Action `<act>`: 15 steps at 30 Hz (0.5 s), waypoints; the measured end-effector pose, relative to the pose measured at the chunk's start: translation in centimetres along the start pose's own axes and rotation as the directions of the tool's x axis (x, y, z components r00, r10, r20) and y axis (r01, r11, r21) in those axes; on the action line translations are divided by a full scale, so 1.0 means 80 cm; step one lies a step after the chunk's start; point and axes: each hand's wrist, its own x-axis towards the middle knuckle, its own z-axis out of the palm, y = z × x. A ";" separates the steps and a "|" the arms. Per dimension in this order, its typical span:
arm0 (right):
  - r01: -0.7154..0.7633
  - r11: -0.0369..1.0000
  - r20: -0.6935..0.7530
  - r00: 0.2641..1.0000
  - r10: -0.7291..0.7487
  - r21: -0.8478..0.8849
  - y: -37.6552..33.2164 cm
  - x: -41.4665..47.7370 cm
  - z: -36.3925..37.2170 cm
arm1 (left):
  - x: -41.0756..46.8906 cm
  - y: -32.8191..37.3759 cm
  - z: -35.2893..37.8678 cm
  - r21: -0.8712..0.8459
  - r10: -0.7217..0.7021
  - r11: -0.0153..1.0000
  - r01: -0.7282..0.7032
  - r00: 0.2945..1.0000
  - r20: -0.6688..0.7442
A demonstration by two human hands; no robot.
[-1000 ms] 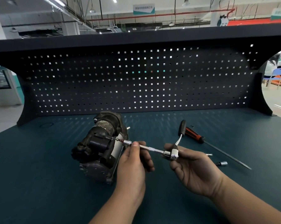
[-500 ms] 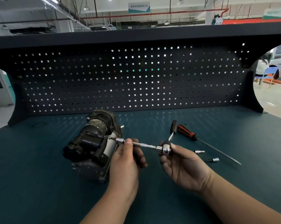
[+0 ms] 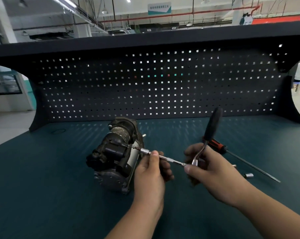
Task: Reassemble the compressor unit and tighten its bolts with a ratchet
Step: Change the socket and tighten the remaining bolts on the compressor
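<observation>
**Tightening under way**

The compressor unit (image 3: 114, 157) lies on the bench (image 3: 42, 169), centre-left. The left hand (image 3: 151, 173) pinches the extension bar (image 3: 169, 159) near its socket — steadying it on a bolt, apparently — while the right hand (image 3: 213, 171) curls round the ratchet (image 3: 209, 131) at its head, leaving the handle free.

ratchet (image 3: 213, 123): handle smeared by blur at centre right, and the head is buried in the right hand (image 3: 213, 173)'s blurred fingers.
extension bar (image 3: 169, 159): a stretch is lost under the left hand (image 3: 151, 175)'s thumb.
bolt: at the compressor (image 3: 114, 152), too small to make out.
screwdriver (image 3: 216, 145): handle end tucked behind the right hand.
forearms: cut off by the bottom edge.
sign (image 3: 159, 8): top centre, lettering unreadable.
</observation>
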 end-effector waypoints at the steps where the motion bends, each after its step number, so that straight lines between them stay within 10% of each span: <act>1: 0.113 0.977 -0.029 0.992 -0.120 -0.182 0.003 -0.002 0.000 | 0.002 -0.001 0.000 -0.005 -0.003 1.000 0.003 1.000 -0.001; 5: 0.410 0.774 0.020 0.889 -0.458 -0.483 0.017 -0.006 -0.001 | 0.004 -0.003 0.000 -0.005 -0.014 1.000 0.014 1.000 -0.007; 8: 0.011 0.992 -0.216 0.976 0.016 0.125 0.008 -0.004 0.016 | 0.005 -0.003 -0.004 -0.009 -0.038 0.999 0.038 0.999 0.026; 10: -0.248 0.800 -0.097 0.930 0.354 0.546 0.001 0.001 0.026 | 0.004 -0.004 -0.005 0.016 -0.037 0.999 0.036 0.997 0.068; 15: -0.476 0.678 0.095 0.850 0.518 0.560 0.008 0.000 0.035 | 0.003 -0.007 -0.010 0.122 -0.029 0.992 0.020 0.997 0.074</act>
